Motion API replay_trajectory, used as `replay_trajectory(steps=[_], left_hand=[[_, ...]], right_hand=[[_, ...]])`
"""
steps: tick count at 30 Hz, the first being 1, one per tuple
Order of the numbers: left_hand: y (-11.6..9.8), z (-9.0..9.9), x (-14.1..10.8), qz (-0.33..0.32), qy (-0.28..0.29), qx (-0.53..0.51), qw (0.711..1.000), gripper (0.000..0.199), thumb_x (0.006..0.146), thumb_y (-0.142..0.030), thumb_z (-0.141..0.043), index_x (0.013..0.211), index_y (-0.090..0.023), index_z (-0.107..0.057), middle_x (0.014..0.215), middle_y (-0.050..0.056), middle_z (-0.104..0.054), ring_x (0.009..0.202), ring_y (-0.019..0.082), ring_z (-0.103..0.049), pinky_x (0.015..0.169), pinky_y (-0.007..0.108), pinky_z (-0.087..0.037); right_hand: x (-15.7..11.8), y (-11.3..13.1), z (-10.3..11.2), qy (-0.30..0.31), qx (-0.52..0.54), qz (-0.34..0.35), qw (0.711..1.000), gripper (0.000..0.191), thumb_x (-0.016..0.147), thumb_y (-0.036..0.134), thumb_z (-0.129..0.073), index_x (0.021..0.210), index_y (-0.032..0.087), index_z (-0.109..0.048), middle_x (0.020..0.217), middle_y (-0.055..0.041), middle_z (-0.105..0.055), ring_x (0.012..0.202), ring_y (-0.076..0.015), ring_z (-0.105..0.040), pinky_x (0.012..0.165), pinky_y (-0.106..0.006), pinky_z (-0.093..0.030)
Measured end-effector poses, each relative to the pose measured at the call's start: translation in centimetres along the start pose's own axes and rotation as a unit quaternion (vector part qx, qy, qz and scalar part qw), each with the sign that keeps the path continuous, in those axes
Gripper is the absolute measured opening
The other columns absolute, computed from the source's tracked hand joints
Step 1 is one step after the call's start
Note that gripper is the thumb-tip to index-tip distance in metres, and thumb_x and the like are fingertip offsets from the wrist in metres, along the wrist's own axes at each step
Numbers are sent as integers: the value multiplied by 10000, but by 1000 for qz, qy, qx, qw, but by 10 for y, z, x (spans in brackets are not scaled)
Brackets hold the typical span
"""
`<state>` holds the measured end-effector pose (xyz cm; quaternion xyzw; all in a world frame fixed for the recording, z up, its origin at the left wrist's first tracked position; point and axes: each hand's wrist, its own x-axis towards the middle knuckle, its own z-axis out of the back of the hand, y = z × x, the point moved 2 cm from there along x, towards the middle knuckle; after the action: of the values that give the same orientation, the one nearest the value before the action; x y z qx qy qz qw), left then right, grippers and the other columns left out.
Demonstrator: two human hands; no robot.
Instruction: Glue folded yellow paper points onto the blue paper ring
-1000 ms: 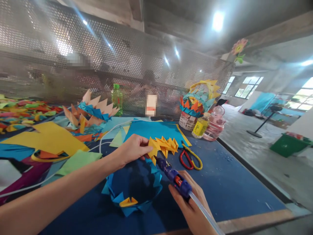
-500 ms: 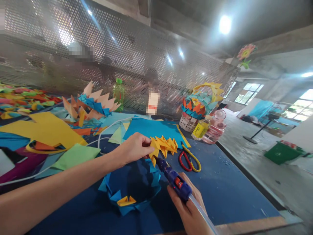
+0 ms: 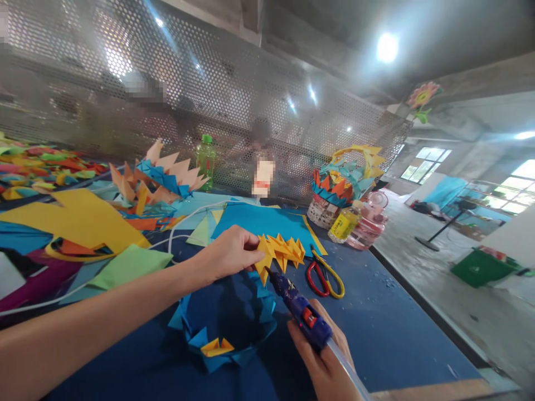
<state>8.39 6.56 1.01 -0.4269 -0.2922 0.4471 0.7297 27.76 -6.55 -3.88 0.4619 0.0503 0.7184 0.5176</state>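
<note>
My left hand pinches one end of a folded yellow paper strip with zigzag points. In my right hand is a dark blue glue gun, a clear glue stick running out of its back. The gun's nozzle is at a yellow point near my left fingers; whether it touches cannot be made out. Below, on the table, stands a ring of folded blue paper with one yellow folded piece on its near side. To the right lie scissors with red and yellow handles.
Blue paper sheets lie behind my hands on the dark blue table. A paper basket, a yellow-labelled bottle and a pink jug stand at the back right. Paper pieces and a white cord spread leftward.
The glue gun's nozzle has moved slightly right and down from the yellow point. My left hand holds the yellow strip in nearly the same place.
</note>
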Motion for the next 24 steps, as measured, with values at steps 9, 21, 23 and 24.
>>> replay_trajectory(steps=[9, 21, 23, 24], left_hand=[[-2, -2, -1, 5, 5, -14, 1000, 273, 664, -350, -571, 477, -229, -413, 490, -63, -486, 529, 143, -612, 562, 237, -515], [-4, 4, 0, 25, 6, -28, 999, 222, 664, -376, -577, 668, -192, -700, 707, 14, -744, 651, 178, -677, 629, 257, -541], [-5, 5, 0, 28, 4, -28, 999, 212, 661, -375, -590, 658, -191, -697, 709, 18, -752, 652, 177, -680, 627, 252, -538], [-6, 6, 0, 28, 2, -29, 999, 207, 661, -374, -598, 653, -191, -694, 706, 19, -752, 651, 176, -681, 628, 250, -538]], right_hand=[[1, 1, 1, 3, -5, 22, 1000, 266, 1000, 438, -418, 912, 266, -601, 783, -14, -673, 668, -176, -675, 609, -235, -542], [-2, -2, 1, 6, -30, 26, 999, 294, 1006, 430, -417, 897, 262, -632, 765, -8, -680, 662, -171, -677, 595, -226, -544], [-2, -1, 1, 6, -39, 25, 999, 294, 1000, 429, -432, 880, 260, -640, 763, -8, -683, 658, -171, -678, 592, -225, -542], [-2, -1, 2, 5, -42, 24, 999, 287, 996, 424, -445, 870, 260, -643, 762, -8, -685, 656, -172, -678, 590, -226, -541]])
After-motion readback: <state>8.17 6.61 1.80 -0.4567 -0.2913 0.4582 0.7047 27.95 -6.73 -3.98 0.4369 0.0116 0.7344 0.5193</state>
